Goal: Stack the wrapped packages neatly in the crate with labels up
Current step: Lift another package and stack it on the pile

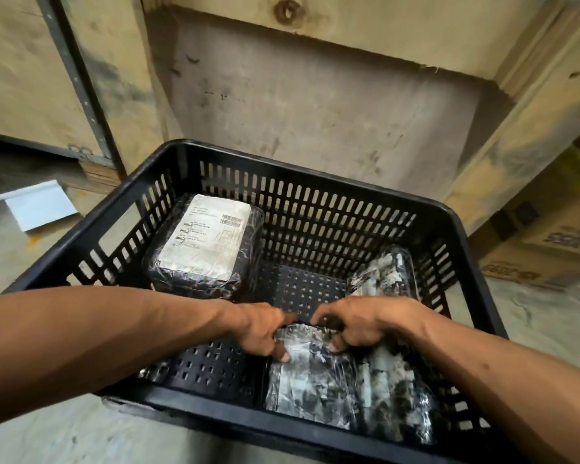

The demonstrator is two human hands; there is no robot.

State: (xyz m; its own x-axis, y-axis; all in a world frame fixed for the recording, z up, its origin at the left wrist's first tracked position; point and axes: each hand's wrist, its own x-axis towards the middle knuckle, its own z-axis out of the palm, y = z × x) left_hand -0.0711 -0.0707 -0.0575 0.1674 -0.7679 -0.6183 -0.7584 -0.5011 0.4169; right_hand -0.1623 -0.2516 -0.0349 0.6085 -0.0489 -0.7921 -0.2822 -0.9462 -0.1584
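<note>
A black slotted plastic crate [315, 169] sits on the floor below me. In its far left corner a dark wrapped package [205, 242] lies flat with its white label up. At the near right a wrapped package with a torn white label [335, 386] lies flat on the crate floor. My left hand [265, 329] pinches its far left edge, thumb on top. My right hand [359, 324] grips its far edge, fingers curled over it. Another wrapped package [385, 272] with a torn label lies at the far right, partly behind my right hand.
A large wooden box [315, 95] stands right behind the crate. Cardboard boxes [549, 249] sit on the floor at the right. A white sheet [39, 207] lies on the floor at the left. The crate floor shows bare at the middle and near left.
</note>
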